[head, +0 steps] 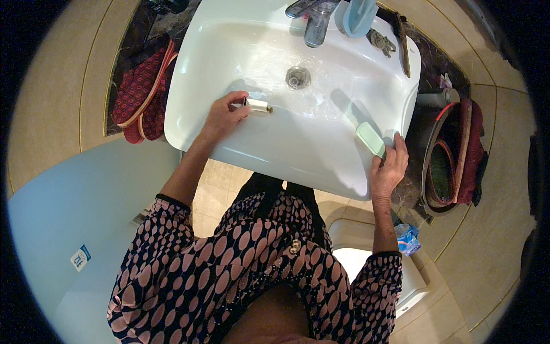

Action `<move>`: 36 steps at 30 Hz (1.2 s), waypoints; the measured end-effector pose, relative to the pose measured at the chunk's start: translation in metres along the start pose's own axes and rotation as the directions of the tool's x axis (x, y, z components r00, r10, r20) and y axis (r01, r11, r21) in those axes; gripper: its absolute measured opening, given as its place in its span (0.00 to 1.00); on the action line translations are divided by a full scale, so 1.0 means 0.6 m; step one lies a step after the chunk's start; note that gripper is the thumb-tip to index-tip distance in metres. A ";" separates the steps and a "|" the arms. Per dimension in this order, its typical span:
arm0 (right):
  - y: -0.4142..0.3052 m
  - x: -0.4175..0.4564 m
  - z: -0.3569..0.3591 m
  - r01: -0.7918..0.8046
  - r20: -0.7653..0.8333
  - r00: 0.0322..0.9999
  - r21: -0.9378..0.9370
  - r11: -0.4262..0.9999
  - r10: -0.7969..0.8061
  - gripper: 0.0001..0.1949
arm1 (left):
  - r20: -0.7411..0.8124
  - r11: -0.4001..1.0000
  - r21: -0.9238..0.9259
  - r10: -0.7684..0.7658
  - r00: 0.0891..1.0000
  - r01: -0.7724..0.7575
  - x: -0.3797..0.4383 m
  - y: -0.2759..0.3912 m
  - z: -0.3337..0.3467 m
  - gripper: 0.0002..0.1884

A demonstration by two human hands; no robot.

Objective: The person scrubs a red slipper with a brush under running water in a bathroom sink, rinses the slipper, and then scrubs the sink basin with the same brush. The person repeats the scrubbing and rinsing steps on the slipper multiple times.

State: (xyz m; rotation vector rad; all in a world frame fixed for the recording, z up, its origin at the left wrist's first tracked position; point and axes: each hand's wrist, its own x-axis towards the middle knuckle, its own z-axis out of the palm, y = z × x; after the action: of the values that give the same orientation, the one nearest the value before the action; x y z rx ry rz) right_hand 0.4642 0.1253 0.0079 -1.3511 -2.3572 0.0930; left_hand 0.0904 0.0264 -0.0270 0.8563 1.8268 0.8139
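Note:
My left hand pinches a small white cylindrical piece with a brownish knob at its far end and a dark part by my fingertips. It is over the near slope of the white washbasin; what it belongs to I cannot tell. At the basin's right side, my right hand grips a pale green scrubbing brush by one end. Light bristles show along the brush's far left side. Shallow water lies around the metal drain fitting, beneath the chrome tap.
A light blue holder, a greyish crumpled item and a dark stick rest on the basin's rim. Red patterned slippers lie left. At right are a bottle and a round container with red footwear.

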 end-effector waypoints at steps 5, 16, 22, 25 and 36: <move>-0.003 0.003 -0.001 -0.015 0.015 1.000 0.006 1.000 0.015 0.16 | 0.004 0.999 0.033 0.035 0.999 -0.035 -0.003 0.002 0.008 0.19; -0.003 0.001 -0.001 -0.034 0.062 0.997 -0.011 0.999 0.035 0.16 | 0.048 1.000 0.015 0.010 0.999 -0.011 -0.003 0.003 0.008 0.18; -0.004 0.000 -0.006 -0.058 0.100 0.993 -0.014 0.998 0.059 0.16 | 0.070 0.999 0.042 -0.006 0.998 0.003 -0.002 0.008 0.007 0.19; -0.011 0.004 -0.008 -0.055 0.095 0.994 0.005 0.998 0.054 0.16 | 0.075 0.999 0.031 0.009 0.997 -0.011 -0.004 0.010 0.006 0.19; -0.006 0.002 -0.004 -0.068 0.087 0.994 0.001 0.998 0.067 0.15 | 0.112 0.990 0.111 0.071 0.991 -0.084 -0.004 0.007 0.008 0.19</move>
State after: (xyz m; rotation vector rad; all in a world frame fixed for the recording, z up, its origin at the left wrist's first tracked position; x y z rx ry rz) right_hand 0.4618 0.1240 0.0116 -1.4526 -2.3808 0.1801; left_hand 0.0964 0.0274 -0.0242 1.0314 1.7683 0.7016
